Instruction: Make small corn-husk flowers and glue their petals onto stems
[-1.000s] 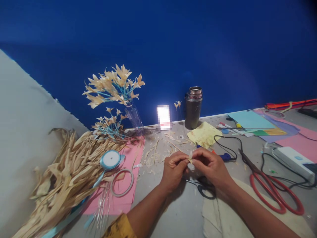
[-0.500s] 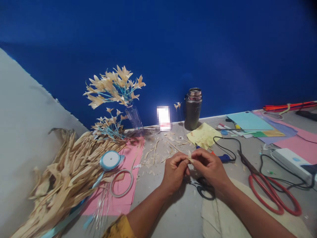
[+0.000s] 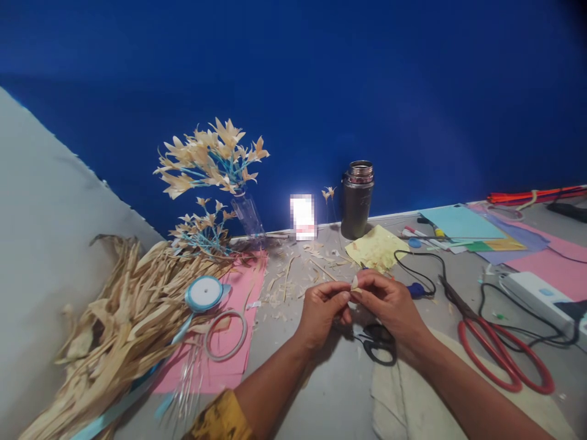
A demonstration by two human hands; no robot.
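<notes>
Between my two hands, over the middle of the table, is a small pale petal-like piece of dried husk (image 3: 354,283). My right hand (image 3: 387,302) pinches it between thumb and fingers. My left hand (image 3: 323,311) is closed too, its thumb and fingertips pressed together and meeting the piece from the left; its lower end is hidden by the fingers. Below my hands lies a pair of black-handled scissors (image 3: 380,351), the blades partly covered. Husk scraps (image 3: 287,281) are scattered on the table beyond.
Dried husks (image 3: 114,330), a ribbon roll (image 3: 204,294) and a tape ring (image 3: 225,336) lie left, by husk flowers (image 3: 211,156) in a clear bottle (image 3: 247,215). A dark flask (image 3: 356,201) stands behind. Right are red-handled shears (image 3: 504,354), a power strip (image 3: 532,293) and cables.
My fingertips have shifted slightly on the small husk piece, which now leans a little differently and sits more by the right fingers. The view has tilted slightly; other things stay put.
</notes>
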